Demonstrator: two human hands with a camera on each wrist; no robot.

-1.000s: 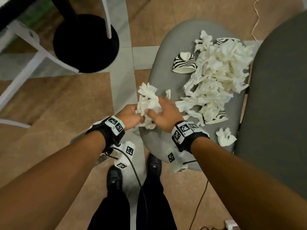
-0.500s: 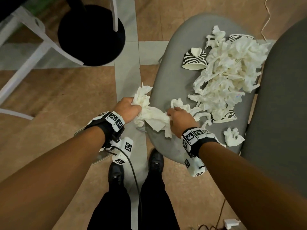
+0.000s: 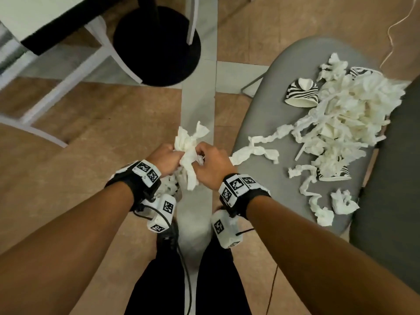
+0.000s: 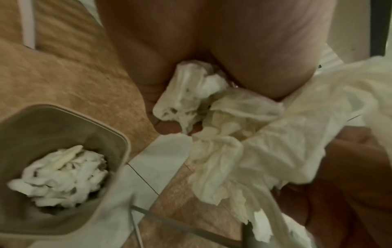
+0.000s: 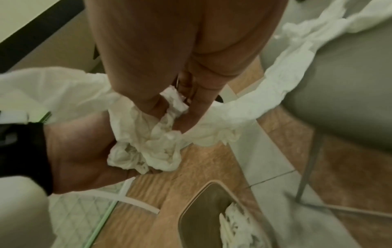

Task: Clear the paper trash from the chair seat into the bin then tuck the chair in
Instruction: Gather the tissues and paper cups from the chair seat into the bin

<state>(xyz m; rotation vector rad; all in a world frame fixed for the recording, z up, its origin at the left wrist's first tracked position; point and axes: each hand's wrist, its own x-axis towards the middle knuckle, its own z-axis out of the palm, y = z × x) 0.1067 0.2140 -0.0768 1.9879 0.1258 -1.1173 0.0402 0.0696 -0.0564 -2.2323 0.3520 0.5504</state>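
Head view: grey padded chair seat (image 3: 261, 105) w/ big heap of white shredded paper (image 3: 345, 114); beige plastic bin (image 4: 118, 142) sits below hands, part-filled. Left hand (image 3: 162, 159) & right hand (image 3: 212, 163) both clench one crumpled white paper wad (image 3: 189, 153) off seat, prob. compacting it for the drop.

We've got our right hand (image 5: 180, 70) coming down from the top of the frame, fingers curled into a wad of white paper (image 5: 152, 141), and our left hand (image 5: 84, 151) gripping it from the left. A twisted strip runs upper right over the grey chair seat (image 5: 343, 94). Bin (image 5: 203, 218) sits bottom center, paper inside.
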